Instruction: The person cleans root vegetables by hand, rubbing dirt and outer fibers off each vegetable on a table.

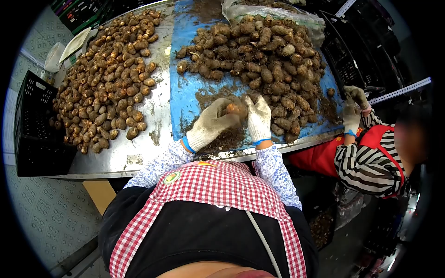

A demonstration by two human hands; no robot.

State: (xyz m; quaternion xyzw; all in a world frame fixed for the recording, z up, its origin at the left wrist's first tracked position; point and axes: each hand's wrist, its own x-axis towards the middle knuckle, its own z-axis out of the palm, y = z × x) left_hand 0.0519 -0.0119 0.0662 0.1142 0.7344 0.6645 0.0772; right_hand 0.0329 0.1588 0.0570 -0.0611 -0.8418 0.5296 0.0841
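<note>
My left hand, in a soiled white work glove, is closed around a brown taro corm with an orange-tan patch showing. Close beside it on the right is my right hand, gloved too, its fingers drawn together near the corm. What those fingers pinch, if anything, I cannot make out. Both hands are over dirt and root scraps at the front of a blue sheet. Just beyond them lies a heap of hairy, dirt-covered taros.
Cleaner taros are piled on the metal table at left. A black crate stands at the left edge. At right a co-worker in a striped top has gloved hands at the table. Black crates line the far right.
</note>
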